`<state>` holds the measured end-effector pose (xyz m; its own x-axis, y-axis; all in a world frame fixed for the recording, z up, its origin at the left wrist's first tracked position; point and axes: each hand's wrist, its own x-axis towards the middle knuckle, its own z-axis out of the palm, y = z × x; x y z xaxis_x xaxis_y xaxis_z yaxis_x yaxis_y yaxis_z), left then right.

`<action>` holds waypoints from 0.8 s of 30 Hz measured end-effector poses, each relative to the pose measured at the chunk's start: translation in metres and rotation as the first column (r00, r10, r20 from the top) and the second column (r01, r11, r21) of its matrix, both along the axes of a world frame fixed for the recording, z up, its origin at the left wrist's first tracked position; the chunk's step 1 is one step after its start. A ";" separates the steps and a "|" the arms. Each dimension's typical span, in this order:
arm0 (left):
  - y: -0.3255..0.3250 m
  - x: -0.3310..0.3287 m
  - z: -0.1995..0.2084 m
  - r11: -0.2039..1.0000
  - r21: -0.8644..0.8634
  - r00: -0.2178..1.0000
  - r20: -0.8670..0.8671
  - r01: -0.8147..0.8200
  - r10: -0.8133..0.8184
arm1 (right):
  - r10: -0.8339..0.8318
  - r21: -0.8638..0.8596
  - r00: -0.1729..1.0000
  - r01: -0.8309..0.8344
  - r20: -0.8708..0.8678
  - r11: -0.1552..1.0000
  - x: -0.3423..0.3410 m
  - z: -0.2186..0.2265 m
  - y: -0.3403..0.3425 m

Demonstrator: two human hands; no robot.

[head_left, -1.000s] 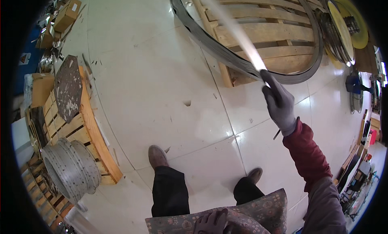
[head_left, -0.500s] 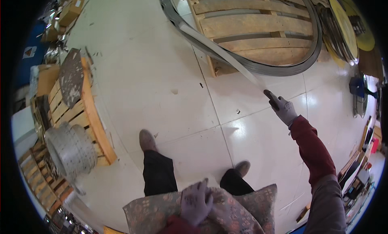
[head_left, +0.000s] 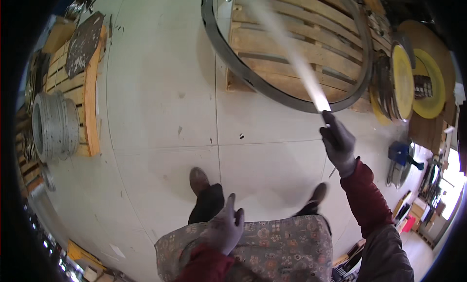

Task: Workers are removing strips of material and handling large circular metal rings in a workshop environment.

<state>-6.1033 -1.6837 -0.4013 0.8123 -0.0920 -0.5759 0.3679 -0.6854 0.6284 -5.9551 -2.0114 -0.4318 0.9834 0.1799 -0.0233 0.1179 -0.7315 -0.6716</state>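
My gloved right hand reaches forward with its fingers closed round the near end of a long, flat, pale strip. The strip is smeared by motion and runs away from me over a large dark hoop of banding, which lies on a wooden pallet. Whether the strip and hoop are joined, I cannot tell. My gloved left hand is above the flowered apron in front of my body. Its index finger and thumb are stretched apart, and nothing is in it.
Yellow-faced discs stand at the far right beside the pallet. A blue object is nearer on that side. To the left, a second pallet bears a stack of grey rings and a dark speckled plate. Small scraps lie on the tiled floor.
The view has shifted, with the left pallet now nearer the left edge. My right hand still holds the strip, which has swung over the hoop. My feet have changed position; my left hand has moved slightly left.
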 end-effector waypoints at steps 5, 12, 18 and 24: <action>-0.075 -0.023 -0.001 0.969 0.023 0.964 -0.097 -0.247 0.248 | 0.091 -0.509 0.927 -0.280 -0.364 0.814 -0.046 -0.144 -0.119; -0.225 -0.167 0.011 0.841 0.167 0.774 -0.331 -0.515 0.540 | 0.366 -0.037 0.917 -0.365 0.160 0.930 0.010 -0.048 -0.084; -0.289 -0.160 -0.004 0.885 0.015 0.853 -0.261 -0.465 0.452 | 0.410 -0.461 0.876 -0.483 -0.256 0.744 -0.026 -0.154 -0.210; -0.313 -0.189 0.001 0.864 0.148 0.807 -0.311 -0.481 0.502 | 0.344 0.025 0.904 -0.362 0.255 0.932 -0.007 -0.086 -0.148</action>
<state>-6.2927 -1.9967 -0.4005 0.5024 0.3113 -0.8066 0.8418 -0.3890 0.3742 -5.9619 -2.1598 -0.5180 0.8290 0.5085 0.2328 0.5249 -0.5638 -0.6377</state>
